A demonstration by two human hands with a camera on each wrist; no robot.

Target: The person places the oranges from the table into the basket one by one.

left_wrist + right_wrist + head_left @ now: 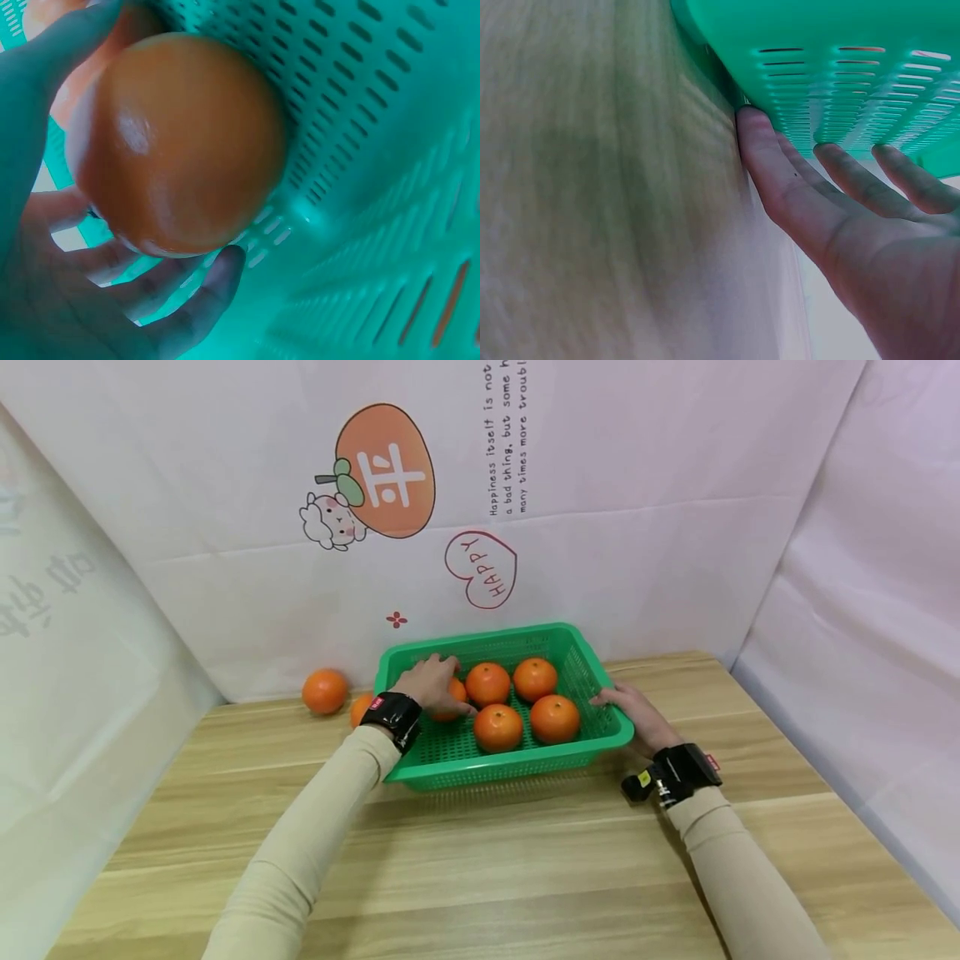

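Note:
A green plastic basket [517, 762] with slotted walls stands on the table against the back curtain. My left hand [427, 683] reaches over its left side and holds an orange [447, 702], thumb and fingers around the fruit. In the left wrist view, that orange [180, 142] fills the hand, with another behind it. Four others lie in the basket, such as a front orange [498, 728] and a back orange [535, 679]. At the right end, my right hand [636, 714] grips the basket's wall, its fingers [855, 176] against the outside in the right wrist view.
Left of the basket, a loose orange [325, 691] lies on the wooden table [495, 860]. Another orange [361, 710] sits beside the basket, partly hidden by my left wrist. A white printed curtain [600, 527] rises behind the table and along both sides.

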